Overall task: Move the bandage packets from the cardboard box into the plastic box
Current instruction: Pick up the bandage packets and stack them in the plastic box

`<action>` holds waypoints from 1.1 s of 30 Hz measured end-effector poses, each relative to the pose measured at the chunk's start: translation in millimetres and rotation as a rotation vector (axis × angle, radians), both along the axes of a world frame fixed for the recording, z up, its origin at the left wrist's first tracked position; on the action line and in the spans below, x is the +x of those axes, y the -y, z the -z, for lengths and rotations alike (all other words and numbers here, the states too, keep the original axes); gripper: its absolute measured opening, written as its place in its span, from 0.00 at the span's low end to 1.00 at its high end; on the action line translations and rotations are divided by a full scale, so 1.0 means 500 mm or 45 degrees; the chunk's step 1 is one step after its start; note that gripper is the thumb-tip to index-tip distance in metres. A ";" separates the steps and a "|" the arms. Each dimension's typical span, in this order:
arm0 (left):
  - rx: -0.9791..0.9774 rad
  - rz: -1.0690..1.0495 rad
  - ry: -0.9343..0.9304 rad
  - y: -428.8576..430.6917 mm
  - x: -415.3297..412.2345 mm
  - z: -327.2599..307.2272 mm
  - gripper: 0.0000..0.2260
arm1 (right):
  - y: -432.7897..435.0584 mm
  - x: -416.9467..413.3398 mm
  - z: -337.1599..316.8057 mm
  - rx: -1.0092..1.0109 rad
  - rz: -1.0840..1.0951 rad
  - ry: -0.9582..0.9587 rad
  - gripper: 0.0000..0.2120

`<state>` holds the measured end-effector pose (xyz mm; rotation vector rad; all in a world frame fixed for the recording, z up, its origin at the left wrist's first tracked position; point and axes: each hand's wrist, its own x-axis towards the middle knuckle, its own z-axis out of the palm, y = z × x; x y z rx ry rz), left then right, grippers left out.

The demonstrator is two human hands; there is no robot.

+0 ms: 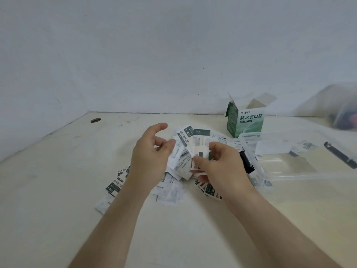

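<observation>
Both hands hold a fanned bunch of white and green bandage packets [185,144] above the table. My left hand [152,155] grips the bunch from the left with thumb and curled fingers. My right hand [218,163] pinches it from the right. More packets [170,192] lie scattered on the table under and around the hands. The green cardboard box [245,120] stands upright behind, its top flaps open. The clear plastic box [289,165] sits to the right, with a few packets inside near its far side.
The cream table [58,190] meets a white wall at the back and left. A round cable hole [95,120] is at the back left. A blurred clear bag [342,111] lies at the far right. Black latches [340,157] flank the plastic box.
</observation>
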<state>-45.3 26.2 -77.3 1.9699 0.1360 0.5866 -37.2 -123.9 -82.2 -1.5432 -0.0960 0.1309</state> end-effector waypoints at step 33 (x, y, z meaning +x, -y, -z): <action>0.198 0.100 0.070 0.062 -0.011 0.005 0.12 | 0.000 0.011 0.011 0.558 -0.224 -0.340 0.11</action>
